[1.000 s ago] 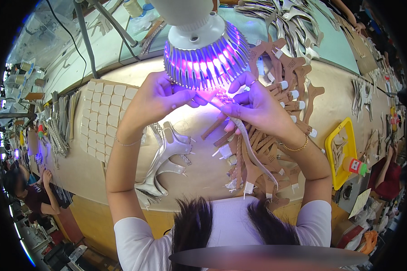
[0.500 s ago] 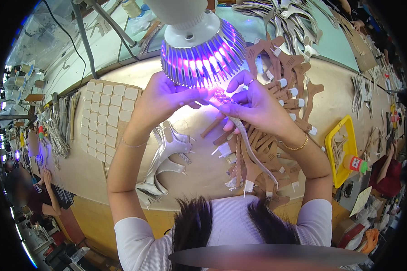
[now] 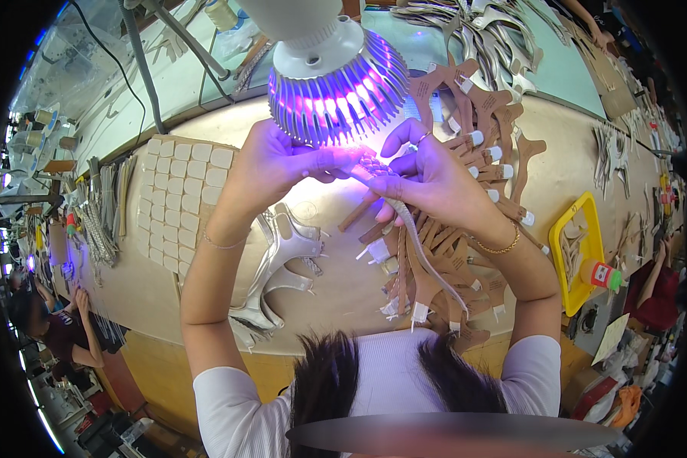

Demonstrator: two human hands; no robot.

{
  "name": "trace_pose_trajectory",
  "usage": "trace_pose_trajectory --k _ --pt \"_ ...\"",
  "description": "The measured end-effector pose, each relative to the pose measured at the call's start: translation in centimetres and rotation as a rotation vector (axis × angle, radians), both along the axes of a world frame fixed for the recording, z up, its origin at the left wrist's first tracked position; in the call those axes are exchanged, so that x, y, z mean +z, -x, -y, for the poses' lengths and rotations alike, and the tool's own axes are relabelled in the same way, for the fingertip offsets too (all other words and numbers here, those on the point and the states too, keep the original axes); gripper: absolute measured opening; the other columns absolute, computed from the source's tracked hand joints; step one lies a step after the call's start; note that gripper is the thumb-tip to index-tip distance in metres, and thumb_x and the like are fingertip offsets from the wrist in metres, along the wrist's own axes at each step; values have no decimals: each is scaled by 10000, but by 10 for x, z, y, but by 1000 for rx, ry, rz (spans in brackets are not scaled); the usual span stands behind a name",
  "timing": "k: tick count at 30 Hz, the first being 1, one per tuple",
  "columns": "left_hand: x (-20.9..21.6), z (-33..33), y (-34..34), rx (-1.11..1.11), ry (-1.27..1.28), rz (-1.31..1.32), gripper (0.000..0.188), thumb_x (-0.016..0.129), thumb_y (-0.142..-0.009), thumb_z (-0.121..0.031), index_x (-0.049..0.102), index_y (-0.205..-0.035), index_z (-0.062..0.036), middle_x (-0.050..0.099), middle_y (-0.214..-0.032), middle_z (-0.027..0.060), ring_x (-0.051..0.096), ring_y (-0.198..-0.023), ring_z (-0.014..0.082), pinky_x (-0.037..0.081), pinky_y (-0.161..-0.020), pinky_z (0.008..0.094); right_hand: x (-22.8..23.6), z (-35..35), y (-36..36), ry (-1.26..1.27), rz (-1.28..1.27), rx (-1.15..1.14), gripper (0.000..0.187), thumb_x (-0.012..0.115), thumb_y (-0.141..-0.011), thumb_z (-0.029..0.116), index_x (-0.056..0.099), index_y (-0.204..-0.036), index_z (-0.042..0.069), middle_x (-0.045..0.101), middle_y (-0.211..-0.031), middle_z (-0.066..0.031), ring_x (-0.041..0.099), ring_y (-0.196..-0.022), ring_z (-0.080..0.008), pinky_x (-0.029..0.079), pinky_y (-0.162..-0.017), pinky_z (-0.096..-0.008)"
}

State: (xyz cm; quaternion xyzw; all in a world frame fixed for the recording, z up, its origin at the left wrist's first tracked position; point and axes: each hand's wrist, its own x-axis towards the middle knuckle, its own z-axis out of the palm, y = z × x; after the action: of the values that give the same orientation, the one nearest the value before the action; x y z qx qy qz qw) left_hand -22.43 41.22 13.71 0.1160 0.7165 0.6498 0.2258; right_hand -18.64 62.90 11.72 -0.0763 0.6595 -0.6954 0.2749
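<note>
Under a finned lamp (image 3: 340,88) glowing violet, both my hands hold a braided strap (image 3: 414,229) between them. My left hand (image 3: 286,160) pinches its upper end, thumb stretched toward the braid. On the other side my right hand (image 3: 427,172) grips the braided part between thumb and fingers, a ring on one raised finger. The strap's narrow tail hangs down past my right palm over a pile of brown strap pieces (image 3: 450,244). Violet glare washes out the detail at my fingertips.
Left of my left forearm lies a sheet of pale rounded squares (image 3: 183,183). White leather cut pieces (image 3: 282,252) rest between my arms. At the right stand a yellow basket (image 3: 563,259) and a bottle with a green cap (image 3: 601,275). Other people work at both sides.
The lamp has shifted slightly left in the picture. My hands stay almost in place on the strap, the left thumb a little farther right.
</note>
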Motion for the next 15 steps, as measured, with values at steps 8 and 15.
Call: trace_pose_trajectory --k 8,15 --pt "-4 -5 -2 21 -80 223 374 724 -770 -110 587 -1082 43 672 -913 121 672 -775 178 570 -625 258 -1 0 -1 -5 -21 8 402 642 -879 232 344 -1044 19 661 -843 -177 642 -648 -149 517 -525 -253" --pt "-3 -1 0 -34 -34 169 266 702 -801 -144 657 -1003 21 688 -921 101 672 -798 153 564 -683 260 1 -1 -2 -9 -2 12 406 640 -881 241 346 -1048 16 661 -850 -184 649 -657 -155 520 -531 -252"
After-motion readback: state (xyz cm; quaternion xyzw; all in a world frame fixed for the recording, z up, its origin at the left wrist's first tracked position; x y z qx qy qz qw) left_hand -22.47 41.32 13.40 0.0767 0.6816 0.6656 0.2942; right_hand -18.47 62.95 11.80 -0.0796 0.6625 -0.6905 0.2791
